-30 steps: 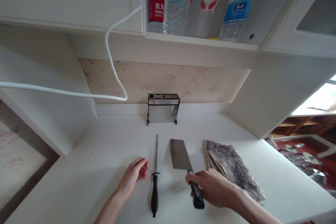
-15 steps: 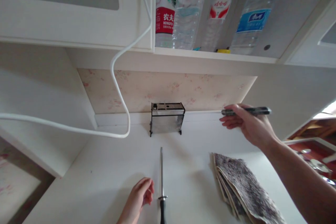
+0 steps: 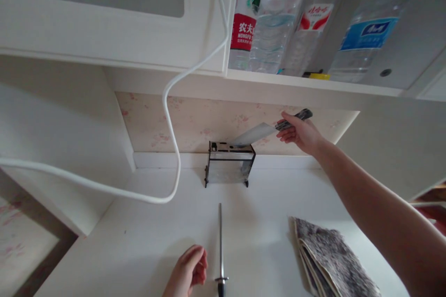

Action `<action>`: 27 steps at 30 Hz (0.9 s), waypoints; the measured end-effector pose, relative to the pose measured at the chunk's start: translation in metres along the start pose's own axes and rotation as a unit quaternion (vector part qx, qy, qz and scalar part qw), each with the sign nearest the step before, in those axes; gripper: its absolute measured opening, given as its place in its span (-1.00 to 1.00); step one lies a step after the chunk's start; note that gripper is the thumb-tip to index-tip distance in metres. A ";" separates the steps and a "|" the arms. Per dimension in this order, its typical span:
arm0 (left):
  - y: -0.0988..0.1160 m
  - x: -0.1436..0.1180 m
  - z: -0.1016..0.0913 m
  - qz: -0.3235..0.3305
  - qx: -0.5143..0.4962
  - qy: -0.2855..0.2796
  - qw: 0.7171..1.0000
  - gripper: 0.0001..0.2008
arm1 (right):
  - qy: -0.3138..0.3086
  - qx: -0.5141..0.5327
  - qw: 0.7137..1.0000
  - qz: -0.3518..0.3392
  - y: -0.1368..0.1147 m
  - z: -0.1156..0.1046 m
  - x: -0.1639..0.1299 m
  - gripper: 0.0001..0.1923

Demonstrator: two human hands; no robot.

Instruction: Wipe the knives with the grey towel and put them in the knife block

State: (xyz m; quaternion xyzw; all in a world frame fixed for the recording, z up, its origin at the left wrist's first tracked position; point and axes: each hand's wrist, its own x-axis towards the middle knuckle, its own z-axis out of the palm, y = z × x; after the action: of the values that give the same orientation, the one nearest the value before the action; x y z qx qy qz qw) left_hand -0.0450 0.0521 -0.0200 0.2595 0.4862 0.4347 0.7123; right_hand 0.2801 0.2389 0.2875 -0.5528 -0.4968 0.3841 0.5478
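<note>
My right hand [image 3: 300,133] is wrapped round the dark, patterned handle of a kitchen knife [image 3: 253,133]. Its broad blade slants down to the left, and the tip meets the slotted top of a knife holder [image 3: 228,169]; I cannot tell how far it enters. The holder has a dark frame and clear sides and stands against the back wall. Low in the view, my left hand [image 3: 188,267] is curled closed with nothing visible in it. Just right of it lies a sharpening steel [image 3: 220,241], pointing away from me, its black handle cut off by the lower edge.
A folded grey-brown cloth [image 3: 336,255] lies on the white counter [image 3: 156,227] at right. A white cable [image 3: 170,125] hangs in front at left. Overhead, an open cabinet shelf [image 3: 306,82] holds several plastic bottles [image 3: 275,32].
My right hand has swung the knife left and up, bringing its blade onto the holder's top. The view has shifted slightly left. My left hand stays curled beside the steel.
</note>
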 end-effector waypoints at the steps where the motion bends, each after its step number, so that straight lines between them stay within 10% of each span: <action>1: -0.001 0.001 -0.001 -0.006 -0.005 -0.001 1.000 -0.53 | 0.001 0.001 1.000 0.006 0.000 -0.001 0.002 -0.56; 9: 0.012 -0.012 -0.003 -0.020 -0.103 0.017 0.994 -0.69 | 0.015 0.002 0.999 0.035 -0.005 -0.006 0.011 -0.39; 27: 0.014 -0.010 -0.008 -0.020 -0.123 0.033 0.992 -0.70 | 0.025 -0.006 0.999 0.023 -0.008 -0.012 0.040 -0.69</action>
State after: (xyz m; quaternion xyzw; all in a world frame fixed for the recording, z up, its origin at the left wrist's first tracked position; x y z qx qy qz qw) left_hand -0.0587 0.0500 -0.0070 0.1456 0.4570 0.4855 0.7309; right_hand 0.2990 0.2745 0.3013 -0.5771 -0.4721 0.3796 0.5477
